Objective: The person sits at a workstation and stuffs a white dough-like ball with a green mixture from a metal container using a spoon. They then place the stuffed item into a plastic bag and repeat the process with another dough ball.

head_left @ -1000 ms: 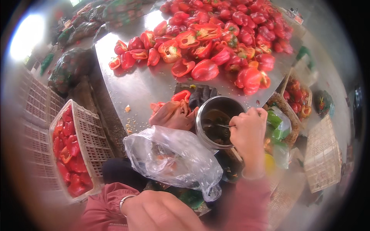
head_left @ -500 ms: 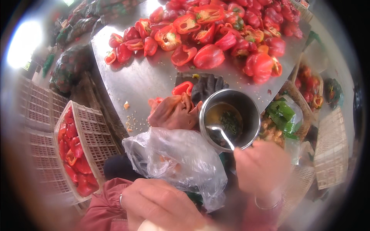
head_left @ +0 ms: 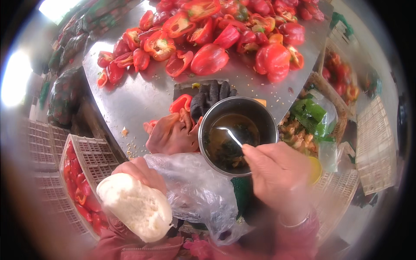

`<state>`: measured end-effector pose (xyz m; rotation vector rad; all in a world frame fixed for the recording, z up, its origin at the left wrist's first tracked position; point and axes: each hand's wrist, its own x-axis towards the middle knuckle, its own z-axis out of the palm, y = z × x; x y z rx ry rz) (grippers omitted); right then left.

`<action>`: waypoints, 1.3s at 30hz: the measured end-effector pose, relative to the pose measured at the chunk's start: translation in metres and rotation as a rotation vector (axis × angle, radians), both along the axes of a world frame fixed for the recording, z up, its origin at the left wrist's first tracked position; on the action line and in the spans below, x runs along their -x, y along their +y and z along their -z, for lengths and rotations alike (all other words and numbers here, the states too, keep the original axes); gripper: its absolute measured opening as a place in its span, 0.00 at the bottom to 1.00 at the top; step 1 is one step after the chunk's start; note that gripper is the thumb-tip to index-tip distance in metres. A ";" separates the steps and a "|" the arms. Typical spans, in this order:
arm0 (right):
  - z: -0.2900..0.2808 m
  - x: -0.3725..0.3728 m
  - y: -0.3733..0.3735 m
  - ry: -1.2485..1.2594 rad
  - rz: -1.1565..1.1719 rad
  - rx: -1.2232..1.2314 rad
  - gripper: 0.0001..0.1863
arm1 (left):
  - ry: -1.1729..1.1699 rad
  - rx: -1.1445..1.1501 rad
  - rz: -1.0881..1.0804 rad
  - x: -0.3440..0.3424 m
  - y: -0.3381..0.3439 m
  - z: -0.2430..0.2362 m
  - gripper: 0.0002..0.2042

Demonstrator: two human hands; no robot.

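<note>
A white steamed bun (head_left: 136, 210), its torn or bitten inside facing me, is in my left hand (head_left: 145, 173), whose fingers wrap its upper edge. My right hand (head_left: 277, 173) grips a metal spoon (head_left: 234, 138) that leans into a round steel pot (head_left: 268, 121). Inside the pot lies brownish broth (head_left: 225, 123) with dark green leafy bits. A crumpled clear plastic bag (head_left: 195, 184) spreads between my two hands. Touching the pot's left side is a reddish-brown rubber glove (head_left: 171, 134), and behind it lies a dark grey glove (head_left: 211, 97).
Cut red bell peppers (head_left: 210, 59) heap over the far part of the metal table (head_left: 143, 95). Left stands a plastic crate (head_left: 97, 156) of red peppers. On the right are a basket (head_left: 342, 115) with scraps and a green bag (head_left: 308, 113), and a yellow round thing (head_left: 315, 170).
My left hand has moved left and up, bringing the bun into plain view. My right hand still holds the spoon in the pot. The whole view has shifted, so the table things sit farther left.
</note>
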<state>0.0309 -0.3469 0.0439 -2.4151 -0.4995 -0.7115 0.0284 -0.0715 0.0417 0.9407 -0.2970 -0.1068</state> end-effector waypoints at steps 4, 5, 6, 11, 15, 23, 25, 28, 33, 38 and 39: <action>0.002 -0.003 0.013 -0.005 -0.060 0.043 0.14 | 0.022 0.050 0.077 -0.009 0.002 0.008 0.18; 0.000 -0.003 0.014 0.015 -0.103 0.070 0.14 | 0.028 0.061 0.079 -0.010 0.000 0.009 0.18; -0.001 -0.002 0.012 0.033 -0.155 0.095 0.14 | 0.044 0.075 0.078 -0.011 0.001 0.011 0.18; -0.032 0.000 -0.023 0.179 -0.276 0.235 0.13 | 0.077 0.032 -0.042 -0.010 0.000 0.000 0.18; -0.017 -0.008 -0.032 0.116 -0.062 0.116 0.17 | -0.095 0.150 0.137 -0.022 0.018 0.050 0.19; -0.005 -0.014 0.000 0.304 -0.030 0.148 0.11 | -0.387 -0.418 0.348 -0.049 -0.006 0.006 0.26; -0.007 -0.015 0.001 0.325 -0.041 0.163 0.10 | -0.312 -0.421 0.391 -0.046 -0.003 0.004 0.33; -0.006 -0.015 0.000 0.355 -0.025 0.165 0.09 | -0.255 -0.436 0.373 -0.042 -0.006 0.006 0.42; -0.008 -0.019 -0.011 0.178 0.058 0.183 0.11 | -0.156 -0.433 0.335 -0.040 -0.006 0.005 0.41; -0.014 -0.021 -0.018 0.066 0.050 0.343 0.18 | -0.115 -0.430 0.316 -0.036 -0.004 0.005 0.39; -0.015 -0.021 -0.018 0.077 0.042 0.379 0.17 | -0.111 -0.428 0.317 -0.037 -0.004 0.006 0.39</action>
